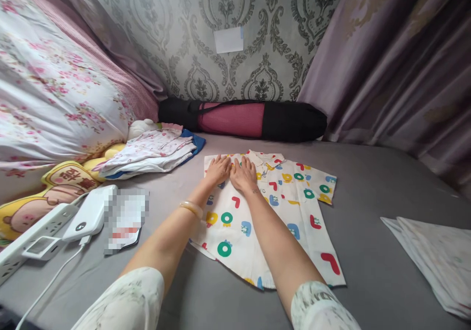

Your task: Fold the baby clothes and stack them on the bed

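Note:
A small white shirt with coloured shapes lies flat on the grey bed sheet, its left side folded inward. My left hand and my right hand rest side by side, palms down, near the shirt's collar. Both hands have fingers stretched flat on the cloth. A pale bangle sits on my left wrist.
A pile of folded clothes lies at the left, beside floral bedding and a cartoon cushion. A power bank, power strip and cable lie near left. A rolled mat in a black bag lines the wall. Another cloth lies right.

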Demonstrator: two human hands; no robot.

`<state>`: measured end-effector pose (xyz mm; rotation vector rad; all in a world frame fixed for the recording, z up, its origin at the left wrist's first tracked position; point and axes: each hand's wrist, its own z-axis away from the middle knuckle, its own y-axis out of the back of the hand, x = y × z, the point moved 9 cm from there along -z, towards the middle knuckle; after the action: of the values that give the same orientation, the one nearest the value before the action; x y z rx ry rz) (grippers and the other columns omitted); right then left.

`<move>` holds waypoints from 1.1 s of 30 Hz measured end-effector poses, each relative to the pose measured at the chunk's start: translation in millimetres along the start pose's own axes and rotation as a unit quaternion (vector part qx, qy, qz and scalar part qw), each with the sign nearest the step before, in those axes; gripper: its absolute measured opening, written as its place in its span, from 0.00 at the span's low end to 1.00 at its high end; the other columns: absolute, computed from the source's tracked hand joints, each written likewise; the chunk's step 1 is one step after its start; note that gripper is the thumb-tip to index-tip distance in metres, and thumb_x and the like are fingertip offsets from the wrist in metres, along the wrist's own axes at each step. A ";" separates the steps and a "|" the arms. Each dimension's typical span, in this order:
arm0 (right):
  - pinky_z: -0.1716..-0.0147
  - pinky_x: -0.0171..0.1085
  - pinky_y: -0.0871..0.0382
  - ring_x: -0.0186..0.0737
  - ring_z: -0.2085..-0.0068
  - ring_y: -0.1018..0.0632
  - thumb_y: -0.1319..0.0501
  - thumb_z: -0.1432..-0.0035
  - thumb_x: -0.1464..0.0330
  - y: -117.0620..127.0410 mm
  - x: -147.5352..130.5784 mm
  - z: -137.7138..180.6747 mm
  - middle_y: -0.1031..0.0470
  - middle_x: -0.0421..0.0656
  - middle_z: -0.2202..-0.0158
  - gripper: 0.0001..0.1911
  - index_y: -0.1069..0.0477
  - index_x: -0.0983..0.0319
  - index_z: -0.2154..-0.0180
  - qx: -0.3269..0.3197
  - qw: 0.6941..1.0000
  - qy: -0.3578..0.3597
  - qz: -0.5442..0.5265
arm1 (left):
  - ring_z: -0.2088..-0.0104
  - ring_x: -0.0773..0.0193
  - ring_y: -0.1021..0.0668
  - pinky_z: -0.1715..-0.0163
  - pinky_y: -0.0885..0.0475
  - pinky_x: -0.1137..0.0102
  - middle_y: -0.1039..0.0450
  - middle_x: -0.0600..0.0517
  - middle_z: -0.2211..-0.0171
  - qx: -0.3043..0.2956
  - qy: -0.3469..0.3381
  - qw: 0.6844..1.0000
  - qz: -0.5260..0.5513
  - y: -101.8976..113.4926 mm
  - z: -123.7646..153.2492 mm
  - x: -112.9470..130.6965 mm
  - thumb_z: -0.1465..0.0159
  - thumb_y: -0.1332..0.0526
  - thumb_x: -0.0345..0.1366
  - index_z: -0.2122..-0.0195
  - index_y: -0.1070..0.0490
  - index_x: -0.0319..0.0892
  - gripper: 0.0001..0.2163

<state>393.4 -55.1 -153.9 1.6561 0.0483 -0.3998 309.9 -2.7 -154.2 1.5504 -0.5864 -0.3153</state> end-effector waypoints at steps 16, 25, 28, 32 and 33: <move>0.35 0.48 0.61 0.50 0.31 0.50 0.60 0.32 0.62 -1.0 0.7 -1.7 0.51 0.51 0.30 0.30 0.44 0.62 0.33 0.006 1.000 0.006 0.003 | 0.30 0.58 0.51 0.33 0.57 0.57 0.54 0.48 0.29 -0.065 -0.003 0.998 -0.002 -9.7 9.5 -26.4 0.28 0.64 0.46 0.31 0.51 0.43 0.27; 0.35 0.49 0.61 0.50 0.31 0.50 0.59 0.32 0.62 -4.9 1.7 -4.3 0.51 0.50 0.30 0.29 0.45 0.62 0.33 0.014 1.000 0.007 0.006 | 0.30 0.50 0.50 0.34 0.54 0.51 0.54 0.36 0.30 -0.020 0.041 0.997 -0.058 10.1 22.1 -41.7 0.29 0.57 0.46 0.32 0.50 0.34 0.29; 0.35 0.49 0.62 0.50 0.30 0.52 0.59 0.32 0.63 -6.5 2.2 -5.8 0.52 0.50 0.29 0.30 0.46 0.62 0.33 0.000 1.000 0.001 0.007 | 0.31 0.48 0.50 0.34 0.53 0.52 0.54 0.34 0.31 -0.003 0.057 0.996 -0.076 24.0 37.9 -21.4 0.30 0.54 0.38 0.33 0.51 0.29 0.27; 0.35 0.48 0.63 0.49 0.30 0.53 0.60 0.32 0.63 -7.7 2.3 -5.9 0.54 0.51 0.29 0.30 0.48 0.63 0.32 -0.020 1.000 -0.004 -0.007 | 0.32 0.51 0.44 0.35 0.47 0.58 0.48 0.35 0.33 -0.039 -0.023 0.998 -0.041 14.8 77.5 27.1 0.31 0.54 0.34 0.35 0.47 0.30 0.24; 0.35 0.48 0.63 0.49 0.30 0.54 0.60 0.32 0.63 -7.9 2.1 -5.6 0.55 0.51 0.29 0.30 0.49 0.63 0.32 -0.025 1.000 -0.005 -0.011 | 0.33 0.51 0.43 0.36 0.46 0.58 0.46 0.34 0.33 -0.038 -0.045 0.998 -0.034 10.9 88.6 37.3 0.31 0.54 0.35 0.35 0.47 0.30 0.24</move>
<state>394.6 -49.1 -161.7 1.6049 0.0695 -0.4205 291.3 -97.1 -144.5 1.4902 -0.5851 -0.4561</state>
